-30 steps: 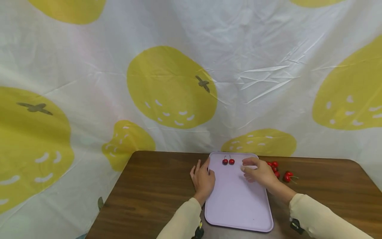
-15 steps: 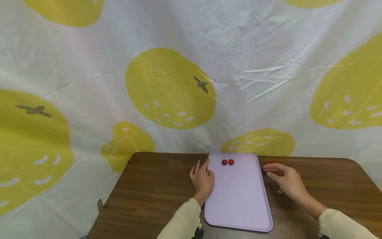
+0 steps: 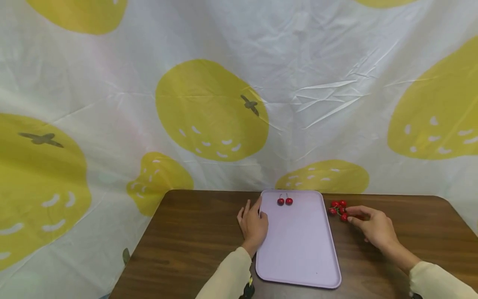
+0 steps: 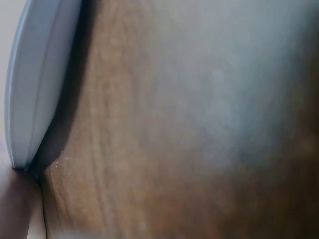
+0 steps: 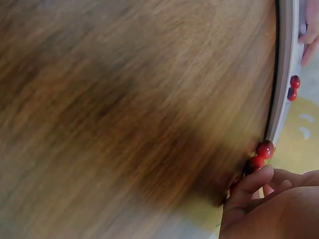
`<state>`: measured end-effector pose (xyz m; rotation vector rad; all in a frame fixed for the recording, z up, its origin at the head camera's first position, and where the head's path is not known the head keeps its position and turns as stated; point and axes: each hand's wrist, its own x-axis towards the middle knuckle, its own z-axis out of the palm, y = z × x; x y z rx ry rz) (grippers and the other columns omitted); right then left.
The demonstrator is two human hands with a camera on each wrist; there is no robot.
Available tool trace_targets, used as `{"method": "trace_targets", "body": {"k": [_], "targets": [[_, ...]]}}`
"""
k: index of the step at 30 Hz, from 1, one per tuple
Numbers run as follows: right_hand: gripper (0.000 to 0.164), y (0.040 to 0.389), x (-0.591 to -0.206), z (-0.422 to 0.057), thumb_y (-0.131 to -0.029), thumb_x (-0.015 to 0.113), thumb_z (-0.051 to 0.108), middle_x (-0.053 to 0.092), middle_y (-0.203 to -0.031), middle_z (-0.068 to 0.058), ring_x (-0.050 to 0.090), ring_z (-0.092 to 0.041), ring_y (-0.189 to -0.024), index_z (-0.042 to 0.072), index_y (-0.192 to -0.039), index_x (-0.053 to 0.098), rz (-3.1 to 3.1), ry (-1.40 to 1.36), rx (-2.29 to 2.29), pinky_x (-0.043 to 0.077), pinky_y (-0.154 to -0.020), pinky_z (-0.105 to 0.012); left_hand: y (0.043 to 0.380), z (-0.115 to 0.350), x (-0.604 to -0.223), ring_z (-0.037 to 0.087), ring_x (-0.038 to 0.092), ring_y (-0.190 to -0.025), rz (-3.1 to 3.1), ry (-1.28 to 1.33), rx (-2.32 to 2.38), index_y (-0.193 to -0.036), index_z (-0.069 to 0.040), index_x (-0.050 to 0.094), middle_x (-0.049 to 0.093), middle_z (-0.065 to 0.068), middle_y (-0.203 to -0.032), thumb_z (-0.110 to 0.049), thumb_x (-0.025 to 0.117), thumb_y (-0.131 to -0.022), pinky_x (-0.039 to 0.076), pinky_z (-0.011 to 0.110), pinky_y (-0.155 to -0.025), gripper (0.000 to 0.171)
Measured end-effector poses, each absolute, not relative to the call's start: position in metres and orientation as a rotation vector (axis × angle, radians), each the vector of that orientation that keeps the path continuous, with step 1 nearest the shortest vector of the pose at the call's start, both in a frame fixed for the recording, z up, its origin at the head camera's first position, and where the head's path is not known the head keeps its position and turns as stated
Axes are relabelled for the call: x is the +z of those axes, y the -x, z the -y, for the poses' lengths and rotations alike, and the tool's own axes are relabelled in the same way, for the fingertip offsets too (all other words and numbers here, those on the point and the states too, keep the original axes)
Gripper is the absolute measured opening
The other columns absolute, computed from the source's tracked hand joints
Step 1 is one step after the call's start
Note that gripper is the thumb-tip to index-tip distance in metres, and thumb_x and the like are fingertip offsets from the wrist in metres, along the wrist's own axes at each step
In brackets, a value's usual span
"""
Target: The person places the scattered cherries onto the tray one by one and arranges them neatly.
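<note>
A pale lilac tray (image 3: 298, 249) lies on the table. My left hand (image 3: 254, 226) rests along its left edge, thumb over the rim and fingers outside. Two red cherries (image 3: 285, 201) with thin stems sit side by side near the tray's far end. To the right of the tray is a small pile of cherries (image 3: 337, 209) with green stems. My right hand (image 3: 377, 228) reaches in from the right, thumb and index fingertips right at the nearest cherry; I cannot tell whether they pinch it. In the right wrist view, bent fingers (image 5: 249, 186) partly cover the pile's cherries (image 5: 265, 149).
The brown wood-grain table (image 3: 194, 241) meets a white cloth (image 3: 224, 33) printed with large yellow fruit, hanging close behind its far edge. In the left wrist view, the tray's side wall (image 4: 45, 74) stands above the table.
My right hand has moved right, from over the tray to the cherry pile, then back a little to its right side. Loose cherries right of the pile are no longer visible. The left hand stays put.
</note>
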<state>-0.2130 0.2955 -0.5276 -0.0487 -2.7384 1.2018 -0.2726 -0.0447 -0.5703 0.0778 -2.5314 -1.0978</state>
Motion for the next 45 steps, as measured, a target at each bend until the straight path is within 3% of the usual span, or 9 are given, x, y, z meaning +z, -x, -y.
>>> {"method": "trace_targets", "body": {"k": [6,10,13,14,18,26,33,45], "targets": [[0.035,0.216,-0.535,-0.294,-0.098,0.075,0.033,0.077,-0.122,-0.021,0.059,-0.016,-0.046,0.013,-0.127,0.076,2.764,0.042,1.169,0.052,-0.044,-0.033,0.273,0.045,-0.571,0.031,0.052,-0.150,2.523,-0.073,-1.095,-0.143,-0.017,0.068,0.075,0.005,-0.135,-0.006,0.065,-0.095,0.027,0.054,-0.124,0.049],[0.031,0.218,-0.538,-0.290,-0.094,0.079,0.030,0.080,-0.118,-0.015,0.075,-0.028,-0.081,0.014,-0.121,0.079,2.753,0.005,1.044,0.055,-0.064,-0.036,0.273,0.044,-0.571,0.031,0.053,-0.150,2.519,-0.070,-1.086,-0.143,-0.017,0.069,0.075,0.004,-0.134,-0.006,0.065,-0.095,0.028,0.054,-0.123,0.049],[0.029,0.220,-0.539,-0.289,-0.093,0.081,0.030,0.081,-0.116,-0.013,0.073,-0.037,-0.109,0.015,-0.117,0.081,2.744,-0.019,0.972,0.053,-0.079,-0.042,0.273,0.044,-0.572,0.030,0.053,-0.149,2.519,-0.075,-1.080,-0.143,-0.017,0.069,0.075,0.004,-0.134,-0.006,0.066,-0.094,0.029,0.054,-0.123,0.050],[0.029,0.220,-0.539,-0.288,-0.093,0.081,0.030,0.081,-0.116,-0.013,0.073,-0.040,-0.111,0.015,-0.117,0.080,2.743,-0.021,0.976,0.053,-0.081,-0.045,0.273,0.044,-0.572,0.030,0.052,-0.150,2.520,-0.076,-1.083,-0.143,-0.017,0.069,0.075,0.004,-0.134,-0.006,0.066,-0.095,0.028,0.054,-0.123,0.050],[0.033,0.222,-0.541,-0.286,-0.092,0.082,0.031,0.081,-0.116,-0.013,0.072,-0.042,-0.111,0.014,-0.120,0.080,2.744,-0.028,0.970,0.054,-0.082,-0.049,0.273,0.045,-0.573,0.030,0.052,-0.150,2.515,-0.078,-1.090,-0.143,-0.017,0.069,0.075,0.004,-0.134,-0.006,0.066,-0.095,0.028,0.053,-0.124,0.050],[0.034,0.225,-0.541,-0.281,-0.090,0.083,0.029,0.081,-0.116,-0.013,0.073,-0.042,-0.106,0.013,-0.121,0.079,2.751,-0.034,0.963,0.052,-0.075,-0.043,0.272,0.044,-0.572,0.031,0.052,-0.150,2.522,-0.075,-1.084,-0.143,-0.017,0.068,0.076,0.004,-0.133,-0.006,0.065,-0.095,0.028,0.054,-0.123,0.049],[0.035,0.226,-0.539,-0.277,-0.090,0.083,0.029,0.079,-0.121,-0.018,0.070,-0.048,-0.112,0.013,-0.121,0.079,2.770,-0.026,0.977,0.053,-0.075,-0.048,0.272,0.045,-0.568,0.032,0.052,-0.150,2.533,-0.071,-1.080,-0.143,-0.017,0.068,0.075,0.004,-0.134,-0.005,0.066,-0.095,0.029,0.056,-0.123,0.049],[0.028,0.221,-0.539,-0.275,-0.090,0.084,0.025,0.081,-0.106,-0.012,0.070,-0.029,-0.093,0.012,-0.114,0.079,2.715,-0.015,0.948,0.047,-0.072,-0.034,0.272,0.045,-0.568,0.033,0.052,-0.149,2.530,-0.067,-1.092,-0.143,-0.015,0.068,0.076,0.006,-0.132,-0.004,0.065,-0.095,0.029,0.056,-0.122,0.049]]}}
